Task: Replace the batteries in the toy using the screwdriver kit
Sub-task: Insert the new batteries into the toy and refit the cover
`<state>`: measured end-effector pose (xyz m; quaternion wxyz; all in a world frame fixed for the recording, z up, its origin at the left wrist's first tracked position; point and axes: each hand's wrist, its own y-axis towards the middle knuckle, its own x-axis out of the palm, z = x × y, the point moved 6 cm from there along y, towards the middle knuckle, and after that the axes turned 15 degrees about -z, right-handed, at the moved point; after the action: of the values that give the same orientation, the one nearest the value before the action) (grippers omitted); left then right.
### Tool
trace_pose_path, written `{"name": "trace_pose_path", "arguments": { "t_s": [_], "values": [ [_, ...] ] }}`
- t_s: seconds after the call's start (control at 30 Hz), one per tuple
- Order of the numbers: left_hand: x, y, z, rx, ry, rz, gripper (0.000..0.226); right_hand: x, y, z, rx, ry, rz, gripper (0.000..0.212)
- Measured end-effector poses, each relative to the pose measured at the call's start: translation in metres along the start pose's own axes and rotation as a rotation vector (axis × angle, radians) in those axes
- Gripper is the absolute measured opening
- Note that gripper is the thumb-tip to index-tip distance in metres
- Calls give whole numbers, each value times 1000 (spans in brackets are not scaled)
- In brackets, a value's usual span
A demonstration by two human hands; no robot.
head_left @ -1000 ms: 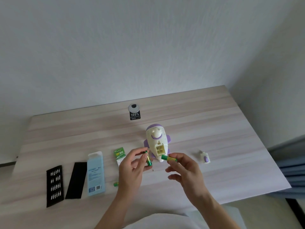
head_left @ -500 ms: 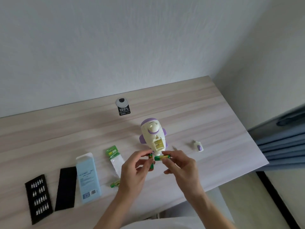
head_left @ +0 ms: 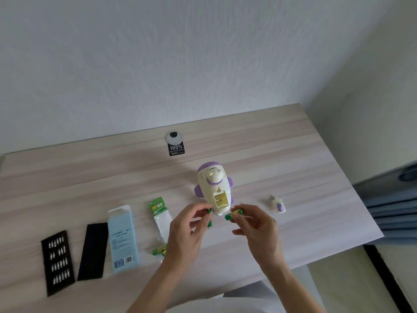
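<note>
Toy (head_left: 214,188) resting near the middle of the surface (head_left: 293,166), open battery bay (head_left: 221,198) facing up. Pinching a green battery (head_left: 209,219) in the left hand (head_left: 185,231), fingers (head_left: 198,208) curled round it, just left of the toy's near end. Gripping a second battery (head_left: 233,214) in the right hand (head_left: 259,229), just right of that end. Lying apart on the right, a small cover (head_left: 279,204). Sitting off to the left: opened battery pack (head_left: 159,213), pale blue box (head_left: 121,238), black pad (head_left: 93,250), bit rack (head_left: 57,262).

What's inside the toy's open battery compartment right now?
The compartment on the toy shows a bare yellowish interior, no battery seated. Its contacts are too small to make out.
</note>
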<state>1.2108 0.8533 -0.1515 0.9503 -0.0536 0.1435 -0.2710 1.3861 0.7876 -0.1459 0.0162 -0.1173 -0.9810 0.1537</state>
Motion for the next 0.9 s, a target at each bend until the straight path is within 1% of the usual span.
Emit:
{"name": "trace_pose_path", "arguments": {
  "t_s": [0.1,0.23,0.37,0.47,0.57,0.7,0.9],
  "values": [
    [0,12,6,-8,-10,70,26,-8,18,-3,-40,-44,-27,19],
    [4,29,13,3,-8,136,18,-18,43,-9,-79,-213,-60,23],
    [10,44,11,3,28,182,21,-23,62,-18,-184,-373,-69,21],
    [15,50,8,-19,55,207,23,-23,73,-15,-208,-405,-130,19],
    [19,50,9,-9,132,214,31,-22,78,-9,-204,-381,-195,18],
    [21,52,9,-6,148,239,23,-20,83,-10,-288,-423,-227,18],
    [20,49,7,5,170,235,23,-18,82,-4,-338,-493,-262,20]
  ]
}}
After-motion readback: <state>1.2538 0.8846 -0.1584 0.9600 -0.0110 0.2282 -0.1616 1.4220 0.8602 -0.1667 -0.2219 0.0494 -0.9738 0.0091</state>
